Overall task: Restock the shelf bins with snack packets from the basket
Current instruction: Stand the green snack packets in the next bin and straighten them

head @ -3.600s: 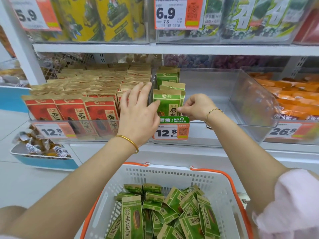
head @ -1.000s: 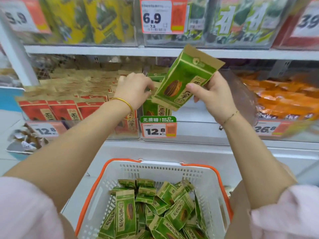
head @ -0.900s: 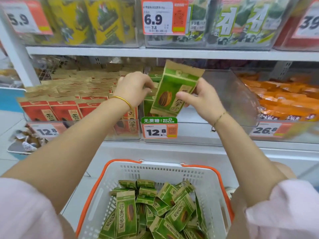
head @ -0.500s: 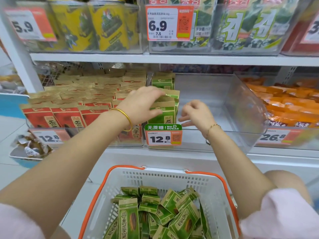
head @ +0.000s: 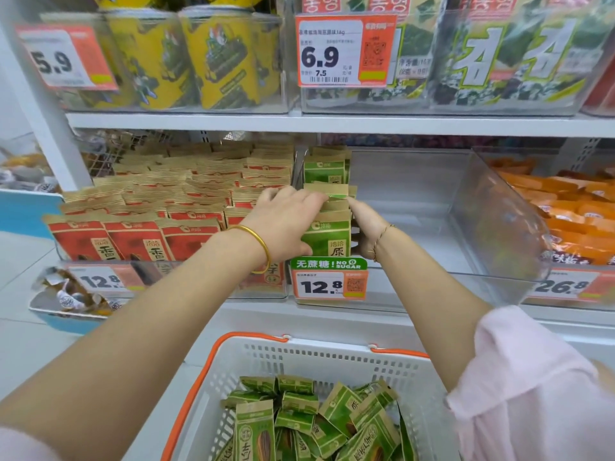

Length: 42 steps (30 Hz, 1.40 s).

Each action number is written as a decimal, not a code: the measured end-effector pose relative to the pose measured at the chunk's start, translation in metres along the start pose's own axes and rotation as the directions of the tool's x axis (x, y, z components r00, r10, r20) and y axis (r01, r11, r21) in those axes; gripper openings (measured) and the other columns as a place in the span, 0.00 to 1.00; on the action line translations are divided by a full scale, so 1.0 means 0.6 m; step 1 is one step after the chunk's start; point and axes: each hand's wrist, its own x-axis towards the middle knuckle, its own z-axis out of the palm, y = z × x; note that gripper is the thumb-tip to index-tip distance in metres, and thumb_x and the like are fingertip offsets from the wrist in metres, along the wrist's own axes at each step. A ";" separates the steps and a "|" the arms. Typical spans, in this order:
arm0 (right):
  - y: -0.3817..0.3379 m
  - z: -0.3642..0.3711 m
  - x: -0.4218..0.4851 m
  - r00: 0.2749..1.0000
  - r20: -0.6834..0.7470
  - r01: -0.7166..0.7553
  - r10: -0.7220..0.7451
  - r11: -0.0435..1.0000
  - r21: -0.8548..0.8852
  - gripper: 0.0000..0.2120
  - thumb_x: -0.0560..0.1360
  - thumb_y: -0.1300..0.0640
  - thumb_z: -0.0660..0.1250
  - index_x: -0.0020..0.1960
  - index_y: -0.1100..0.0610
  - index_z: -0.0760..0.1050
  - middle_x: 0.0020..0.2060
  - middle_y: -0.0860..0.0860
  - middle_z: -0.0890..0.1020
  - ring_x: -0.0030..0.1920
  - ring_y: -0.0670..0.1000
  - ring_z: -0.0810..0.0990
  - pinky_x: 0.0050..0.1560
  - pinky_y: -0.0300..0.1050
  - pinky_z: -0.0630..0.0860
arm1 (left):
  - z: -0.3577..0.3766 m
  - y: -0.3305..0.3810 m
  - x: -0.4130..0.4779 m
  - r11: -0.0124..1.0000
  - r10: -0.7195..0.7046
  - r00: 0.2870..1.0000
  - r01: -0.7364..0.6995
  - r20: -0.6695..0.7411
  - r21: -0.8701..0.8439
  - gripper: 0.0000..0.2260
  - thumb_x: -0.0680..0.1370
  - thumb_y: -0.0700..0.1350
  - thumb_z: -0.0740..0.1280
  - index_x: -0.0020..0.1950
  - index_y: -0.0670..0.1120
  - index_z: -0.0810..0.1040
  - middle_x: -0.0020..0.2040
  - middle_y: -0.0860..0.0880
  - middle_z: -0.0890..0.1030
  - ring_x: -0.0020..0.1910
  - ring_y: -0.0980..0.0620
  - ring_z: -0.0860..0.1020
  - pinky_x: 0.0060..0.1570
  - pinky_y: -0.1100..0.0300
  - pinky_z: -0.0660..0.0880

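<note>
- Head view: the green packets (head: 327,232) are stood in a row against the left wall of the clear bin (head: 466,227), reaching its front edge.
- The row is clasped by the left hand (head: 286,221), with its fingers laid over the tops and its thumb on the front face.
- The row's right side is pressed by the right hand (head: 366,227), its fingers straightened.
- Loose packets (head: 316,424) are heaped in the basket (head: 332,357) below.

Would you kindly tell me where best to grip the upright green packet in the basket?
Pinch the packet by its tan top flap, coming straight down from above: it stands upright on the left of the basket, flap clear, right side hemmed in.
</note>
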 end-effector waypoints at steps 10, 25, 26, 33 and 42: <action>-0.007 -0.001 0.006 0.938 -0.066 0.346 -0.340 0.932 0.112 0.23 0.74 0.65 0.64 0.67 0.56 0.66 0.49 0.53 0.79 0.31 0.39 0.79 0.30 0.35 0.74 | 0.017 0.006 -0.002 0.996 0.046 0.986 -0.032 -0.159 0.087 0.28 0.73 0.49 0.71 0.69 0.48 0.63 0.66 0.50 0.71 0.66 0.48 0.66 0.68 0.53 0.56; -0.003 0.010 -0.012 0.980 -0.032 0.199 -0.198 0.978 0.054 0.22 0.79 0.41 0.55 0.64 0.53 0.72 0.53 0.52 0.82 0.54 0.52 0.80 0.60 0.52 0.75 | 0.027 0.006 -0.010 0.989 0.034 0.975 -0.002 -0.218 0.146 0.28 0.74 0.51 0.69 0.71 0.51 0.62 0.65 0.52 0.72 0.67 0.49 0.66 0.69 0.51 0.55; -0.002 0.011 -0.014 0.978 -0.024 0.209 -0.209 0.977 0.046 0.23 0.79 0.39 0.53 0.63 0.52 0.74 0.53 0.51 0.82 0.54 0.51 0.80 0.58 0.50 0.75 | 0.029 0.008 -0.010 0.989 0.032 0.972 0.003 -0.232 0.150 0.27 0.75 0.51 0.68 0.71 0.51 0.62 0.65 0.52 0.72 0.66 0.49 0.66 0.69 0.51 0.54; -0.004 -0.009 -0.036 0.994 0.026 0.109 -0.111 0.992 0.058 0.22 0.80 0.38 0.46 0.59 0.47 0.72 0.46 0.43 0.79 0.53 0.48 0.75 0.53 0.51 0.71 | 0.019 0.005 -0.011 0.996 -0.020 0.981 0.036 -0.194 0.080 0.28 0.77 0.53 0.64 0.74 0.54 0.58 0.67 0.53 0.70 0.68 0.49 0.64 0.71 0.47 0.53; -0.007 -0.016 -0.050 0.998 -0.018 0.058 -0.059 0.998 -0.011 0.30 0.79 0.36 0.47 0.68 0.55 0.69 0.63 0.52 0.76 0.66 0.54 0.72 0.62 0.54 0.72 | 0.015 0.008 -0.026 0.997 -0.042 0.973 0.057 -0.229 0.060 0.28 0.78 0.55 0.62 0.76 0.50 0.57 0.70 0.52 0.67 0.70 0.50 0.62 0.72 0.49 0.52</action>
